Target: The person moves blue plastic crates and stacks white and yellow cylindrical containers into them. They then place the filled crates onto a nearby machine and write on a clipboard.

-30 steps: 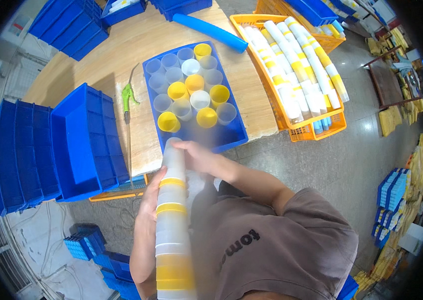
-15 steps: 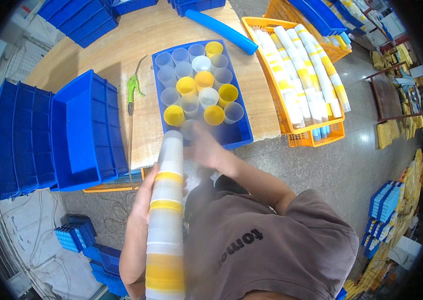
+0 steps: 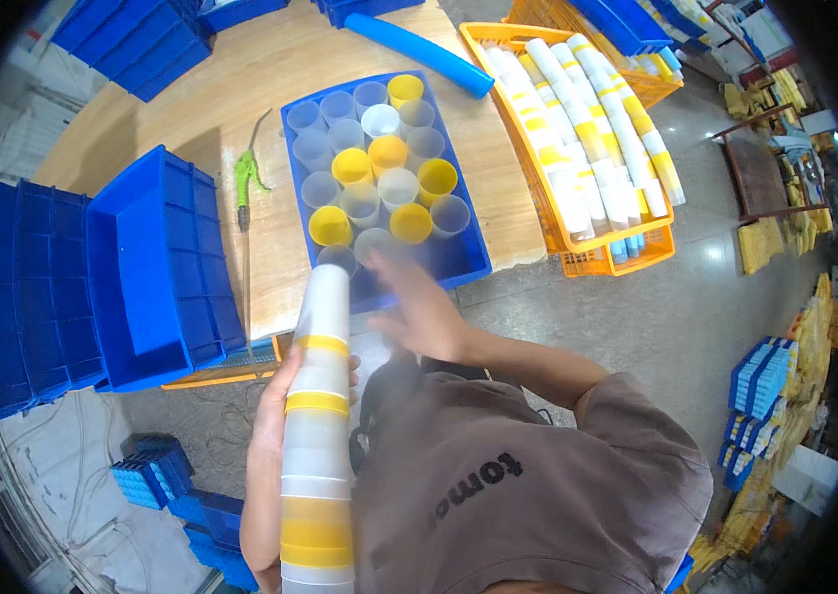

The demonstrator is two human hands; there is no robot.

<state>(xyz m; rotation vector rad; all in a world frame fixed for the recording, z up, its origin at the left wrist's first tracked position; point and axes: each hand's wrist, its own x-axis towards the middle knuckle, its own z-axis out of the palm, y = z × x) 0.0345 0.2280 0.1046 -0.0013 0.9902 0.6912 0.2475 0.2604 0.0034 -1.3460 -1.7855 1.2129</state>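
My left hand [image 3: 275, 401] is wrapped round a long stack of nested plastic cups [image 3: 317, 436], frosted white with yellow ones among them. The stack slants up toward the front edge of a blue tray [image 3: 473, 259]. Standing in that tray are rows of clear, white and yellow cups, mouths up. Over its near edge my right hand [image 3: 424, 307] is smeared by motion, thumb and fingers apart. Its fingertips are nearest a clear cup [image 3: 373, 244]; whether they touch it I cannot tell. Another clear cup [image 3: 338, 259] is partly hidden by the stack's top end.
A green air blow gun [image 3: 246, 178] lies on the wooden table [image 3: 231, 89], left of the tray. Blue bins [image 3: 142, 267] stand at the left. A blue roll [image 3: 419, 54] lies behind the tray. To the right, an orange crate [image 3: 577, 243] holds stacked cups.
My right hand's fingers have spread apart. A further clear cup now shows in the tray beyond the stack's top end. The whole view has shifted slightly; my left hand keeps hold of the stack.
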